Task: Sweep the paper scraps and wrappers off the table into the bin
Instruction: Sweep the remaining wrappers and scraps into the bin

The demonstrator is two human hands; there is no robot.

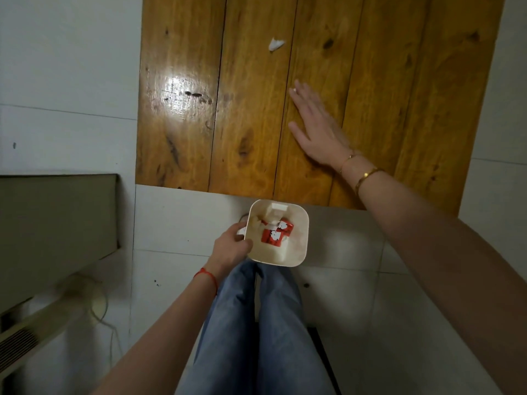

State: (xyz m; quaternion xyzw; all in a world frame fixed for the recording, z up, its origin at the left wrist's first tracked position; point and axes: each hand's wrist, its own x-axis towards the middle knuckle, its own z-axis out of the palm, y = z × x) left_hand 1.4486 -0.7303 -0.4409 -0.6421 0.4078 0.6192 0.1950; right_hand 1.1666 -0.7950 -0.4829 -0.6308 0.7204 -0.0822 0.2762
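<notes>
A small white paper scrap (275, 44) lies on the wooden table (248, 124), toward its far side. My right hand (316, 124) is stretched flat over the table, fingers apart, nothing in it, well short of the scrap. Just below the table's near edge hangs a white square bin (302, 223), and my left hand (232, 248) grips its left rim. Red and white wrappers (275, 233) and some white paper lie inside the bin.
White tiled floor surrounds the table. A grey-green cabinet or appliance (57, 223) with a vent and a cord stands at the left. My legs in blue jeans (256, 323) are below the bin.
</notes>
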